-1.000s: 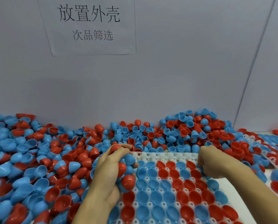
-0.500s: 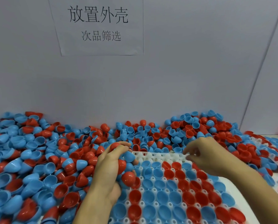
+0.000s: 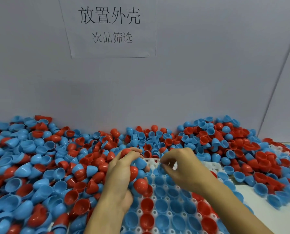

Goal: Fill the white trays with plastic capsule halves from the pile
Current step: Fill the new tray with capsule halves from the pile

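Grey wall with a paper sign (image 3: 110,27) behind, pile (image 3: 39,166) everywhere, and I've got my left hand (image 3: 122,176) clutching a bunch of capsule halves (image 3: 140,185) as a stash so my right hand (image 3: 183,168), fingertips pinched together on what I can't tell, can feed the tray (image 3: 213,165)'s far row.

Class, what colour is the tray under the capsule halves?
White, seen in the head view: the tray shows at its far edge.

Illumination is even, diffuse and moderately bright, with a cool cast. A soft shadow lies on the wall (image 3: 208,73) above the pile (image 3: 39,166). Shells carry small glare spots. Wide-angle distortion bends the edges. The right hand (image 3: 179,168) shows motion blur.
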The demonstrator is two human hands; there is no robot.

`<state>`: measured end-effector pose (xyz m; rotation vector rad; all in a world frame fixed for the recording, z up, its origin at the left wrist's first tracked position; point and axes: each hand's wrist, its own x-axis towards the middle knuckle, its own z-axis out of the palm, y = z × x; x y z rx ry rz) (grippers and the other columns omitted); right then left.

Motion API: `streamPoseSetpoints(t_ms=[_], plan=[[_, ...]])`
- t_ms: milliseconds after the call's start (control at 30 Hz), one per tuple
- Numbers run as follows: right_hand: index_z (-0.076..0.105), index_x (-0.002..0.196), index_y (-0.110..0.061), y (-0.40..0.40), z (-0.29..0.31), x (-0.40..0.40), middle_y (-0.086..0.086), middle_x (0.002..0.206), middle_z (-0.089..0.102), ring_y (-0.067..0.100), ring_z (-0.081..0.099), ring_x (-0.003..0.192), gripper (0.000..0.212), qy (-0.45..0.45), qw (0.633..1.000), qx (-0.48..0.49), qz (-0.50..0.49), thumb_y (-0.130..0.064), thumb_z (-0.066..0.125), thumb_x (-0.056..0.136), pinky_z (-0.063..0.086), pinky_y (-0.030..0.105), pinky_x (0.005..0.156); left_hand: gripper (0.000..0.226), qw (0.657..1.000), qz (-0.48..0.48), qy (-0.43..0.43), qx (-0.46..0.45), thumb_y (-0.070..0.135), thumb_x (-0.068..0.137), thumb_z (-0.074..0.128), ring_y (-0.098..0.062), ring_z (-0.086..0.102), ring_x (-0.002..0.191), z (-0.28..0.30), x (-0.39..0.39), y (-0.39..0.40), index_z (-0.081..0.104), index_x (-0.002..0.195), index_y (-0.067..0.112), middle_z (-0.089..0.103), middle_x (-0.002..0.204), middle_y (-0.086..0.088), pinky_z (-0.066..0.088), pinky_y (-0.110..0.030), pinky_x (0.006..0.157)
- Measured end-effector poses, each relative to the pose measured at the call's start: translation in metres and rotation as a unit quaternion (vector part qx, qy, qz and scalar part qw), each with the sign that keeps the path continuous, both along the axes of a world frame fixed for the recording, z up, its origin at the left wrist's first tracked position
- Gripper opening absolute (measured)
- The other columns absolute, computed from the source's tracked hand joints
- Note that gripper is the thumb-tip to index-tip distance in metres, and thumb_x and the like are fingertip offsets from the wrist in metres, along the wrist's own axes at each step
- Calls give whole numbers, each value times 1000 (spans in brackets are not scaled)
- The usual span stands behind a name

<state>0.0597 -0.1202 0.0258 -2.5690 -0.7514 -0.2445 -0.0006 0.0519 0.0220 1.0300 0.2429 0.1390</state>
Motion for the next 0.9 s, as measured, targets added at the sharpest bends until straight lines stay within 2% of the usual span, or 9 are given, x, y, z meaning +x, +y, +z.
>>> streamPoseSetpoints(t_ms=[167,333,400,500,600,700,733,800,900], plan=[[73,83,-21,2,9,-3,-11,70,66,-3,59,64,9,25,976,204,-74,-15,70,89,50,11,61,7,1000,0,-1,2,12,90,65,-26,64,62,2,-1,-4,71,87,12,65,79,-17,51,-31,50],[71,74,-27,8,7,-19,-10,54,43,2,39,50,29,106,934,339,-30,1,67,83,45,18,54,21,1000,4,1,9,13,90,66,-26,66,63,2,-1,-6,75,73,20,69,76,-14,51,-31,49],[69,74,-27,1,10,-22,-6,52,37,7,36,50,34,118,917,380,-14,6,63,82,46,20,56,21,1000,3,7,10,12,90,66,-26,66,63,1,-1,-8,75,73,19,69,74,-14,51,-31,47],[70,76,-25,-9,22,-26,-3,52,39,7,34,46,36,117,890,440,1,9,60,82,40,13,49,19,1000,1,15,10,11,89,67,-26,66,63,0,-1,-9,74,73,18,68,73,-15,50,-30,46],[72,93,-34,-15,34,-29,-6,52,40,4,32,44,45,101,874,475,13,7,59,81,41,9,50,17,1000,0,20,13,10,88,68,-27,65,64,0,0,-10,74,74,18,67,73,-15,50,-30,47],[67,114,-45,-18,42,-31,-5,54,48,-1,56,56,62,84,875,475,24,8,58,83,50,7,65,17,1000,-2,25,15,10,88,68,-28,65,64,-1,-1,-11,74,75,18,67,75,-16,50,-30,48],[63,119,-47,-17,44,-32,-5,57,58,-4,65,72,64,81,879,470,24,7,59,85,51,10,68,16,999,-3,28,15,10,88,68,-28,65,64,-1,-1,-11,74,76,17,67,76,-17,50,-30,49],[54,131,-48,-16,46,-33,-1,70,72,-5,68,100,68,81,873,481,31,1,68,85,48,13,71,14,999,-5,31,18,10,88,68,-28,65,64,-1,-1,-12,74,77,16,68,76,-17,51,-31,50],[43,139,-54,-16,50,-37,-15,100,76,-2,70,97,79,88,881,462,41,-22,78,75,48,2,63,15,999,-1,33,19,10,88,68,-27,65,64,-1,0,-12,74,76,16,67,74,-16,51,-31,51]])
